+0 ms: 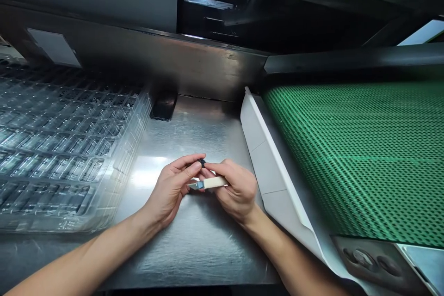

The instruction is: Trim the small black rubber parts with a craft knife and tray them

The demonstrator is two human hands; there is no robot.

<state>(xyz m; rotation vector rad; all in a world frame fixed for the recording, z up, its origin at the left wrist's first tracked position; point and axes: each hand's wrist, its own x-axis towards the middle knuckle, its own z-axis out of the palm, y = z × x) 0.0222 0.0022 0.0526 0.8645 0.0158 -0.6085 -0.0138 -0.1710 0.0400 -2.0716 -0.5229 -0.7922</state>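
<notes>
Over the metal work surface, my left hand [171, 187] pinches a small black part [202, 163] between thumb and fingertips. What kind of part it is does not show. My right hand [237, 187] is closed around a utility knife [214, 182] with a pale handle, its blade end pointing left toward my left palm. The right index fingertip touches or nearly touches the black part. Some fingers of both hands are hidden behind the knife and the palms.
At left stands a stack of clear plastic trays [120, 185] with rows of compartments, some holding dark parts. A black phone-like slab [164, 106] lies beside it. On the right, a white guard [270, 166] borders a green perforated conveyor belt [364, 157]. A metal ledge [208, 64] runs behind.
</notes>
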